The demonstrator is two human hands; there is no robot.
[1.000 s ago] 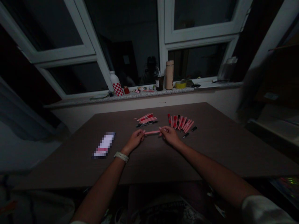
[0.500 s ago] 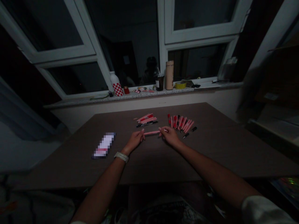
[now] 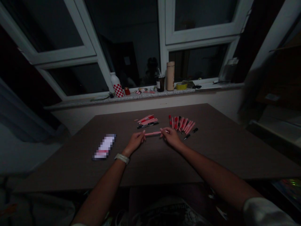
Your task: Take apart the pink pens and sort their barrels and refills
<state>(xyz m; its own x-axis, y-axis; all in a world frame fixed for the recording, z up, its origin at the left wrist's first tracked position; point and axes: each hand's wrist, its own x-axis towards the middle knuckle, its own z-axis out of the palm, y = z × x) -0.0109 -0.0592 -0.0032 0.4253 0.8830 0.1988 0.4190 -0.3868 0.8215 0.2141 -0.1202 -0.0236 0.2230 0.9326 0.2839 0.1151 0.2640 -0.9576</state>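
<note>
A slim pink pen (image 3: 152,133) is held level between my two hands, above the brown table. My left hand (image 3: 136,140) pinches its left end, and my right hand (image 3: 171,136) grips the right end, where the fingers cover the tip. Just beyond them lies a small pile of pink and red pens (image 3: 148,119), with black pens (image 3: 147,125) along its near side. Right of my right hand, a fanned row of pink, red and black pens (image 3: 182,123) rests on the table. Two short black caps or pen parts (image 3: 187,137) lie beside that row.
A phone with a blurred screen (image 3: 105,147) lies at the left of the table (image 3: 164,166). Along the windowsill stand a checkered bottle (image 3: 117,86), a small red jar (image 3: 127,91), a dark drink cup (image 3: 161,83), a beige flask (image 3: 170,76) and a yellow tape roll (image 3: 181,86).
Both hands stay almost where they were, still on the pink pen. A step or seam now shows near the middle of the pen.
</note>
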